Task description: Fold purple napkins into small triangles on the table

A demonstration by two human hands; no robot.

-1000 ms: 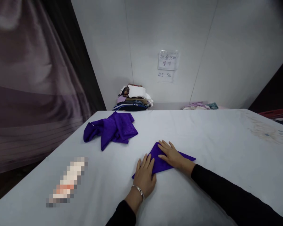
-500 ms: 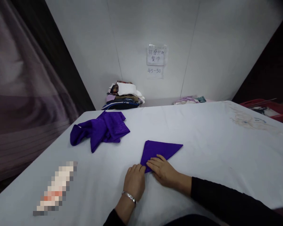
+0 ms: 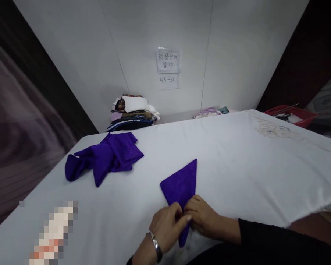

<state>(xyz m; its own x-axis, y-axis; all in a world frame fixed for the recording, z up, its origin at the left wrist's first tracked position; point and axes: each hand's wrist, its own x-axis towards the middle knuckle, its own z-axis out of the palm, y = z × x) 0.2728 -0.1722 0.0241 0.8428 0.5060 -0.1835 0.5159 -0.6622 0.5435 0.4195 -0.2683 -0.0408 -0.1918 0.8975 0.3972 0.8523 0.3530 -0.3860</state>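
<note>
A folded purple cloth napkin (image 3: 180, 182) lies on the white-covered table (image 3: 226, 162), its point toward the far side and a narrow tail toward me. My left hand (image 3: 168, 222), with a silver bracelet at the wrist, pinches the narrow part of the napkin between thumb and fingers. Right beside it, my right hand (image 3: 200, 217) has its fingers curled on the same part from the other side. The hands cover the middle of the napkin, so the fold beneath them is hidden.
Crumpled purple cloth (image 3: 113, 154) lies at the table's far left. Behind the table rise a stack of folded clothes (image 3: 135, 112) and a smaller pile (image 3: 211, 112). A red basket (image 3: 306, 117) stands at the far right. Paper signs (image 3: 168, 60) hang on the wall.
The napkin has turned so its point, earlier to the right, now faces away from me. Both hands have moved nearer me and closed on its narrow part. The view has shifted to the right.
</note>
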